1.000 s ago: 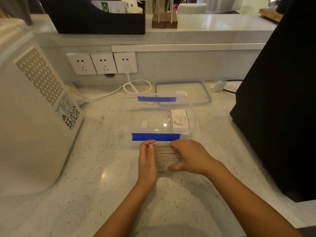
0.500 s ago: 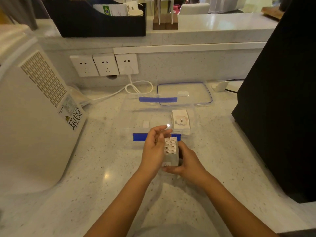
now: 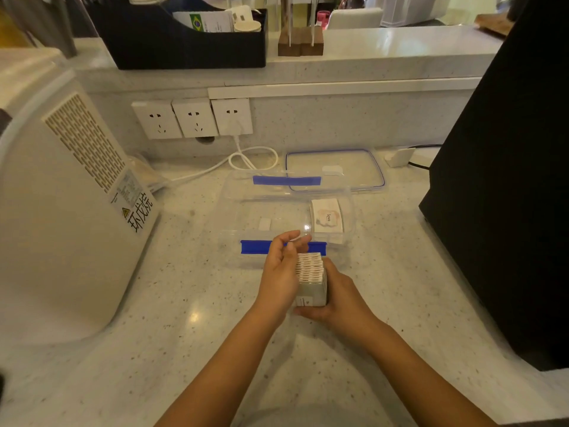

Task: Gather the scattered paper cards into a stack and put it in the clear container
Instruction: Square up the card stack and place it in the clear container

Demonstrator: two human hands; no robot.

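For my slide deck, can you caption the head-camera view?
Both hands, left hand and right hand, square a card stack upright before the open clear container.

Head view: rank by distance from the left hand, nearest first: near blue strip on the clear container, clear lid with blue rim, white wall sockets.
From the left hand:
1. Near blue strip on the clear plastic container, just beyond the fingers.
2. Clear lid with blue rim, behind the container, to the right.
3. White wall sockets, on the back wall, up left.

left hand [image 3: 281, 274] + right hand [image 3: 340, 295] grip card stack [image 3: 311, 277] | clear container [image 3: 234, 241] just behind
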